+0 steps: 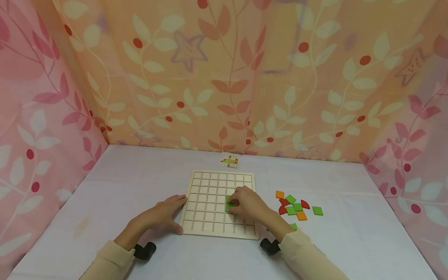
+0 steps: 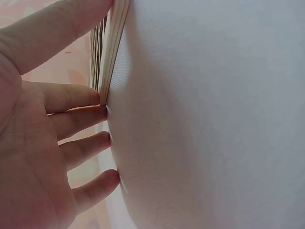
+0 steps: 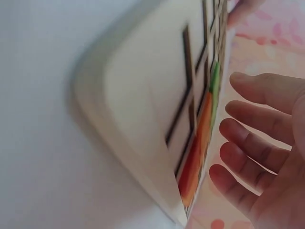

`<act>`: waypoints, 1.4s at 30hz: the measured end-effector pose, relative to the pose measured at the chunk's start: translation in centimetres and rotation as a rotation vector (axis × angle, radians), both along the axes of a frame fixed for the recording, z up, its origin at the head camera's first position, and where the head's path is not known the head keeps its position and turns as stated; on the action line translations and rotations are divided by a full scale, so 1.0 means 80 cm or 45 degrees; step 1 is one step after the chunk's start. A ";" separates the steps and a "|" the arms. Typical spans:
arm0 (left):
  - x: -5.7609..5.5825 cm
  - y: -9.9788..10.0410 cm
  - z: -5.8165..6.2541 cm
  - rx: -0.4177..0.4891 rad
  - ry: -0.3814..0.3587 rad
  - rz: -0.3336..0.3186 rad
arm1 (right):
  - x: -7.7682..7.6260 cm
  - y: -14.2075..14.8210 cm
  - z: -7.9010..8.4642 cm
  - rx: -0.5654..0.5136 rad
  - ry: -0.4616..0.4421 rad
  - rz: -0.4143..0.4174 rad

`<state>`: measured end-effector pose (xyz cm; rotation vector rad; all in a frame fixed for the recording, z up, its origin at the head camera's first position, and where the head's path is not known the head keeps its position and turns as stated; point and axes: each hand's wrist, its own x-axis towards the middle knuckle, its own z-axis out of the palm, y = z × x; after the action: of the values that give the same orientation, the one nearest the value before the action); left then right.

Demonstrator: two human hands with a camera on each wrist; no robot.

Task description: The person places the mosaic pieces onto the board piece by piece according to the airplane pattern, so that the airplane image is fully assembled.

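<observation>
A wooden grid board (image 1: 200, 197) lies flat on the table. My left hand (image 1: 164, 214) rests at its left side, thumb by the near corner and fingertips along the edge; in the left wrist view those fingers (image 2: 78, 150) are nearly straight. Over the board's right half is my right hand (image 1: 248, 203), its fingertips close above green tiles (image 1: 228, 199) set in the grid. The right wrist view shows its fingers (image 3: 248, 152) loosely bent and spread, with nothing visible between them. Orange (image 3: 205, 117) and red (image 3: 187, 160) pieces also lie on the board, partly hidden by my right hand in the head view.
Right of the board lies a loose group of green (image 1: 317, 211), orange (image 1: 302, 215) and red (image 1: 305, 204) pieces. Another green piece (image 1: 293, 226) sits beside my right forearm. A small pattern card (image 1: 229, 160) stands behind the board, near the flowered cloth (image 1: 230, 69).
</observation>
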<state>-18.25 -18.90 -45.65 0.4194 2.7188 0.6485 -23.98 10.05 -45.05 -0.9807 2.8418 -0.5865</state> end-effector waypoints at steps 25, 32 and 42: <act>0.003 -0.001 0.000 0.023 0.014 -0.015 | -0.028 0.126 0.019 -0.039 -0.081 -0.339; 0.002 -0.001 0.001 0.020 0.023 -0.019 | -0.034 0.159 0.015 -0.025 -0.099 -0.364; 0.002 0.000 -0.001 0.017 0.022 -0.008 | -0.040 0.189 0.000 0.051 -0.145 -0.411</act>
<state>-18.08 -18.90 -45.73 0.4389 2.7301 0.6648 -27.18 25.16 -45.06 -0.4666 2.9129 -0.5866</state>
